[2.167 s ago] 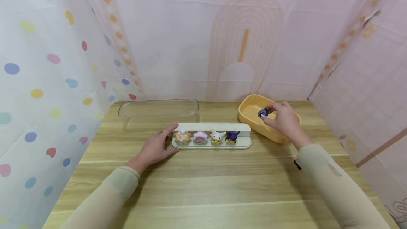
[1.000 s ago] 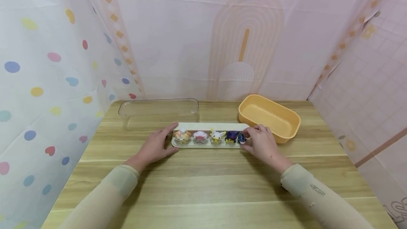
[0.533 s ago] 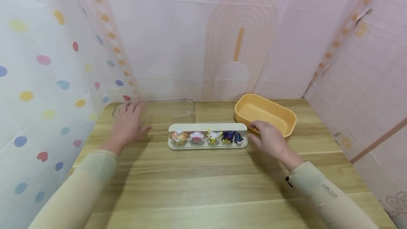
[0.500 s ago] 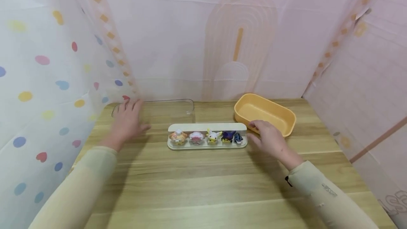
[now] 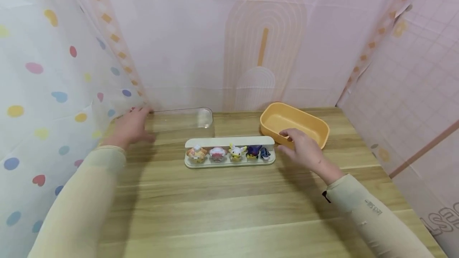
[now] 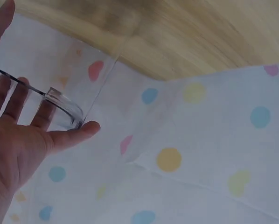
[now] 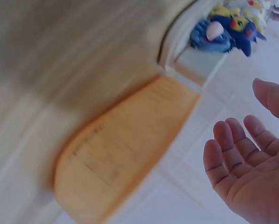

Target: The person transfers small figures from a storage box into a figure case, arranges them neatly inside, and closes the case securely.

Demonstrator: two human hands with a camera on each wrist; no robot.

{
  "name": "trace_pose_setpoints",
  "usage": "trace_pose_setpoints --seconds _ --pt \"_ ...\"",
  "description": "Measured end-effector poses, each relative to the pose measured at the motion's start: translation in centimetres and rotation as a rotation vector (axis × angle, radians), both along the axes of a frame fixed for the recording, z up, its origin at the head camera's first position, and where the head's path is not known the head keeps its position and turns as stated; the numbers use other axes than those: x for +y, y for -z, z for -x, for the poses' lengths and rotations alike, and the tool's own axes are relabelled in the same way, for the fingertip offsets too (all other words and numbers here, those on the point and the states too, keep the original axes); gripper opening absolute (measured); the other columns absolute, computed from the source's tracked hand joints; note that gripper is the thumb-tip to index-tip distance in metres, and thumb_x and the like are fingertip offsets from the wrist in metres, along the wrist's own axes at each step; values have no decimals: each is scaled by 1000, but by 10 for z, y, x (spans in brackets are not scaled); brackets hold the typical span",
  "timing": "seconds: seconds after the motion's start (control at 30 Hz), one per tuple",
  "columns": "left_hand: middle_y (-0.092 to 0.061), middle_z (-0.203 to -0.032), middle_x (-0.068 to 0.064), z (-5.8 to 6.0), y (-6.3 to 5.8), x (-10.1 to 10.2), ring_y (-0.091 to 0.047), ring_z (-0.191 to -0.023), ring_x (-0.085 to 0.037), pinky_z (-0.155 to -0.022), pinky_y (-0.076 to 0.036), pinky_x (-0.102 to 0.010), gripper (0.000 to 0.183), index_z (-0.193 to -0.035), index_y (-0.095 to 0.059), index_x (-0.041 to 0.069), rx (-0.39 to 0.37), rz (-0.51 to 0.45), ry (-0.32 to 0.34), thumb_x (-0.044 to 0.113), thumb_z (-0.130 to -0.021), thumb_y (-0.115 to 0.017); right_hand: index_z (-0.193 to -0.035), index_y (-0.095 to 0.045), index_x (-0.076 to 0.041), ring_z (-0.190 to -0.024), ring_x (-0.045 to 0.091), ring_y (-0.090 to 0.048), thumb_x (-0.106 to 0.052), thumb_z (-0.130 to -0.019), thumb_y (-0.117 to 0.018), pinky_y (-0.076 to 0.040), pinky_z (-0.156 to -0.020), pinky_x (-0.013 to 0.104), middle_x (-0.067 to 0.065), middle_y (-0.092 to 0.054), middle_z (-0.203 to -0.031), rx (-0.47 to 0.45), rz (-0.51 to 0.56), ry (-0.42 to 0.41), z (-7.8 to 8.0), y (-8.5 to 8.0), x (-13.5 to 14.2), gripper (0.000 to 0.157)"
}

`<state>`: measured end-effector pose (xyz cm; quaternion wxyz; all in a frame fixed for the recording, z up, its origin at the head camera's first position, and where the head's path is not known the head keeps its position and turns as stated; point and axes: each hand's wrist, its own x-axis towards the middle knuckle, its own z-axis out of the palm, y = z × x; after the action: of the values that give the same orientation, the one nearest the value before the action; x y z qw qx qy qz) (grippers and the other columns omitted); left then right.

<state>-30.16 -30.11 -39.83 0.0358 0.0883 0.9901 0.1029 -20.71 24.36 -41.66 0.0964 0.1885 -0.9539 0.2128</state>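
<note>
My left hand [image 5: 130, 128] is at the left end of a clear plastic box [image 5: 179, 109], fingers spread. Its fingertips show through the clear wall [image 6: 62, 109] in the left wrist view, with the thumb apart from them. A white display base [image 5: 229, 165] holds a row of small figurines: an orange-and-white one [image 5: 197, 154], a pink-and-white one [image 5: 217, 154], a white-and-yellow one [image 5: 236, 153], a purple one [image 5: 253, 151] and a small blue one [image 5: 265, 154]. Off the base's right end is my right hand [image 5: 304, 150], fingers loosely bent around nothing, overlapping the orange bin in the head view.
The orange bin [image 5: 264, 129] stands behind the right end of the base, with a bare inside. A wooden table [image 5: 222, 210] carries everything. Patterned cloth [image 5: 179, 51] hangs behind it and along both sides.
My right hand has carried the small blue figurine from the orange bin to the base's right end and let go. My left hand has moved from the base to the clear box.
</note>
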Motion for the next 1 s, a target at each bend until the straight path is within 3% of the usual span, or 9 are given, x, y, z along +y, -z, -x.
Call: trace_pose_setpoints --seconds 0.1,0.2,0.37,0.47,0.6,0.73,0.9,1.0 --pt "-48 -150 -33 -2 -15 -2 -37 -134 -66 -96 -39 -88 102 -154 -42 3 43 -65 -16 33 -74 -97 -134 -65 1 -110 38 -74 -23 -96 -81 -62 -91 56 21 -73 -131 14 6 -8 5 -13 5 48" --pt "-52 -149 -32 -1 -39 9 -42 -133 -61 -102 -42 -78 104 -157 -42 4 96 -125 2 33 -74 -98 -138 -62 3 -114 40 -72 -27 -94 -84 -61 -95 56 22 -70 -136 22 21 -33 13 -32 5 57" --pt "-56 -151 -25 -8 -83 61 -50 -136 -52 -110 -43 -70 104 -156 -48 9 163 -123 95 40 -70 -98 -157 -46 -2 -130 44 -63 -38 -87 -91 -54 -108 62 23 -60 -152 34 45 -104 27 -75 -15 91" --pt "-59 -150 -20 -18 -99 99 -53 -137 -47 -111 -46 -67 102 -154 -52 11 157 -125 173 42 -68 -98 -166 -35 -9 -145 45 -52 -45 -81 -94 -44 -119 64 21 -49 -164 31 18 -153 34 -98 -31 110" --pt "-60 -151 -15 -33 -103 139 -55 -139 -41 -110 -50 -61 102 -154 -53 13 105 -157 251 42 -68 -99 -168 -31 -6 -155 42 -40 -47 -76 -96 -32 -129 63 18 -45 -168 -18 -47 -228 41 -116 -41 119" --pt "-62 -151 -9 -43 -103 160 -54 -142 -38 -113 -47 -66 100 -156 -52 20 79 -131 276 48 -71 -97 -158 -46 -2 -145 38 -52 -42 -75 -98 -41 -124 58 18 -59 -153 -76 -27 -256 45 -120 -35 107" --pt "-67 -146 -7 -43 -102 154 -57 -141 -36 -120 -23 -80 95 -153 -54 17 38 -72 334 51 -74 -95 -147 -58 -1 -130 34 -62 -37 -73 -98 -49 -115 55 14 -69 -138 -48 50 -273 42 -103 -15 91" --pt "-70 -141 -6 -40 -96 139 -57 -140 -33 -122 -23 -75 91 -146 -59 11 3 -94 369 50 -73 -96 -145 -60 -1 -128 32 -64 -33 -73 -98 -50 -114 53 12 -72 -136 -56 91 -302 40 -90 -6 88"
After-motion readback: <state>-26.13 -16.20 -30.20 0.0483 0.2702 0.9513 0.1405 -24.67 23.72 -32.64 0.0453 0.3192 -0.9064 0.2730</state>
